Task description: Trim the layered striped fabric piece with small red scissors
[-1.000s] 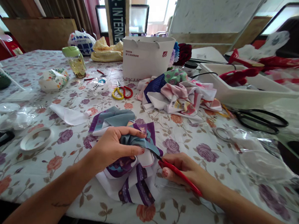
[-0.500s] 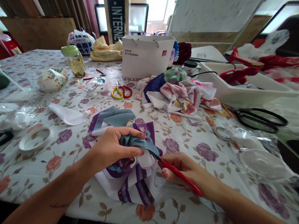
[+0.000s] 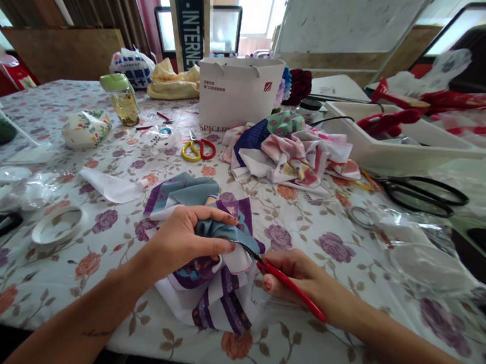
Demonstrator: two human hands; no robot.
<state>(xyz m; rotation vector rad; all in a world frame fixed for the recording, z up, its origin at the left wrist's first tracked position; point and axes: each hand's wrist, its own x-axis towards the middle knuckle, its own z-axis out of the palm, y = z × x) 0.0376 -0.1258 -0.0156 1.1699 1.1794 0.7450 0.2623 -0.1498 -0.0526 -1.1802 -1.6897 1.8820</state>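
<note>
On the floral tablecloth (image 3: 40, 284), your left hand (image 3: 184, 240) bunches printed cloth (image 3: 220, 300) taut for the red tool (image 3: 291, 291) your right fingers (image 3: 278, 265) pinch.

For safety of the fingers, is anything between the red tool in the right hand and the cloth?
Nothing visible. The red tool's dark tip reaches the blue cloth directly. The left hand's fingertips lie very close beside it, not between.

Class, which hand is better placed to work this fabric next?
Probably the right hand: it holds the red-handled pointed tool, tip at the gathered purple-and-white fabric, while the left hand is occupied pinching the folds.
</note>
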